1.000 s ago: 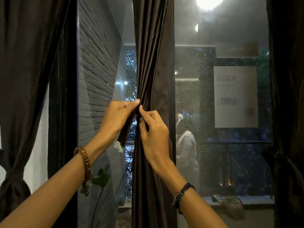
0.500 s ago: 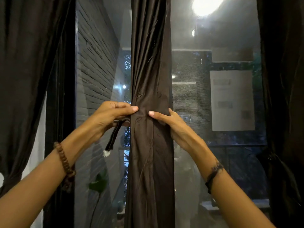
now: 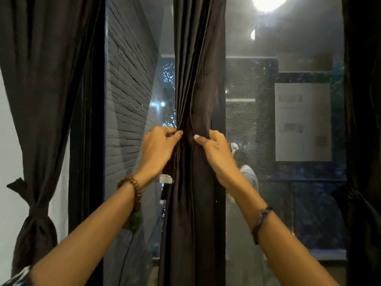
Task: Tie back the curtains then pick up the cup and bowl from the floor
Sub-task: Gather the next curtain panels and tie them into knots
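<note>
Item, as I see it from the head camera: left hand (image 3: pixel 157 148) pinching the left edge of the middle curtain (image 3: pixel 195 79), fingers closed on the gathered folds; right hand (image 3: pixel 214 151) clamped on its right edge. A dark tie strip with a white tag (image 3: pixel 166 178) hangs below the left hand. Window glass (image 3: pixel 247 120) behind. Left curtain (image 3: pixel 41 79) already knotted back against the white wall (image 3: pixel 8 141). Brick wall (image 3: pixel 127 100) beyond the glass.
</note>
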